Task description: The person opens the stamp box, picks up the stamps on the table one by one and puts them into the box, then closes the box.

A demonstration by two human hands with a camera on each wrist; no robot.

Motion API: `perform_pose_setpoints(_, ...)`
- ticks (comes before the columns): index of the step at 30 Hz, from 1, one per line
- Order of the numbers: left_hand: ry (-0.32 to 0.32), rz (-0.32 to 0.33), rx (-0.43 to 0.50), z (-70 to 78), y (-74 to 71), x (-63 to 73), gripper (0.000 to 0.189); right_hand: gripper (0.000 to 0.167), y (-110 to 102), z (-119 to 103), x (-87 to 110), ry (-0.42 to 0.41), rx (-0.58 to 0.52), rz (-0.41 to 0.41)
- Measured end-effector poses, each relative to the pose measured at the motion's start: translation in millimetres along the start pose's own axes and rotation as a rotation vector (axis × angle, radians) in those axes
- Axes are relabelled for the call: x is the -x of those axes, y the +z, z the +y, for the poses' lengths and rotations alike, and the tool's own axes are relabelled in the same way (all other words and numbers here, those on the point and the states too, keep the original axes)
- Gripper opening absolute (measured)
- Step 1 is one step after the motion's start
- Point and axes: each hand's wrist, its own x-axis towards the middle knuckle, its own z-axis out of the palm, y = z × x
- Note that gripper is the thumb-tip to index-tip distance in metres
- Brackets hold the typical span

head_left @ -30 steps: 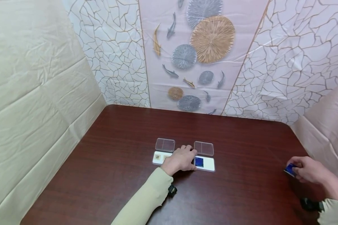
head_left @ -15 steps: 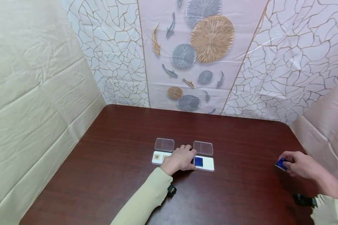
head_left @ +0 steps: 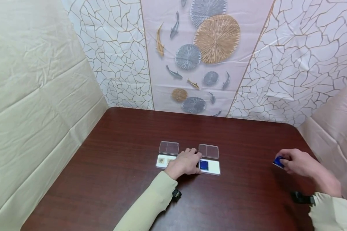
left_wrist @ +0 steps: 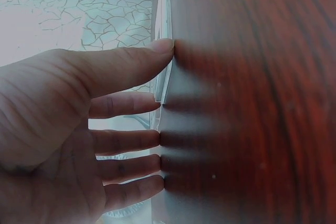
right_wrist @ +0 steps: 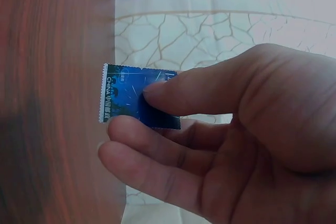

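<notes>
My right hand (head_left: pixel 302 163) pinches a blue postage stamp (right_wrist: pixel 128 90) between thumb and fingers, above the table's right side. In the right wrist view the stamp has perforated edges and the word CHINA along one end. My left hand (head_left: pixel 184 164) rests at the left end of a white-backed flat case (head_left: pixel 215 167), its fingers fairly straight. The left wrist view has the thumb at the case's edge and the other fingertips down on the table. Another blue stamp (head_left: pixel 204 165) lies on the case's left half; its right half shows plain white.
A second white-backed case (head_left: pixel 158 165) with small beige stamps (head_left: pixel 161 160) lies left of it, partly hidden by the left hand. Behind the cases lie two clear lids, a left lid (head_left: pixel 169 148) and a right lid (head_left: pixel 209 151). The dark wooden table (head_left: pixel 104 179) meets patterned cloth walls.
My right hand has moved left and a little farther from me, carrying the blue stamp over the table. The left hand and both cases have stayed in place.
</notes>
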Motion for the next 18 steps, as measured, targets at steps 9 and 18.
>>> perform_pose_setpoints(9, -0.003, -0.001, -0.001, -0.2, 0.1, 0.0, 0.05, 0.019, 1, -20, -8.0, -0.011, -0.055, -0.018)
perform_pose_setpoints(18, -0.005, -0.007, 0.003, 0.1, -0.4, 0.4, 0.052, 0.017, 3, -37, -16.1, -0.028, -0.067, -0.02)
